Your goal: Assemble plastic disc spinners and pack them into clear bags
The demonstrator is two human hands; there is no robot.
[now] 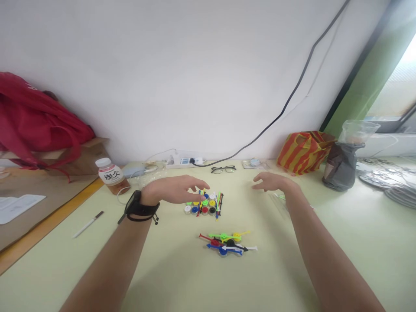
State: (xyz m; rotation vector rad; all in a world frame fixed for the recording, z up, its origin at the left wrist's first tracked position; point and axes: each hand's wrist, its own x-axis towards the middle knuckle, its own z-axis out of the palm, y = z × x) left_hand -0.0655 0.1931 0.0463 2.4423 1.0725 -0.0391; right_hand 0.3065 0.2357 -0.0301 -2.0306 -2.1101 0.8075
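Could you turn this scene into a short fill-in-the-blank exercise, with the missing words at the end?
1. The black wristwatch is worn on the person's ____ wrist.
2. Of the cluster of small round coloured plastic pieces and the heap of coloured plastic arrow pieces, the bare left hand is nearer to the ____.
3. The bare right hand holds ____.
4. The striped plastic bag by the wall is red and ____.

Missing words: left; cluster; nothing; yellow.

Bare table (253, 284) surrounds the obstructing arrow spinners (230, 243).
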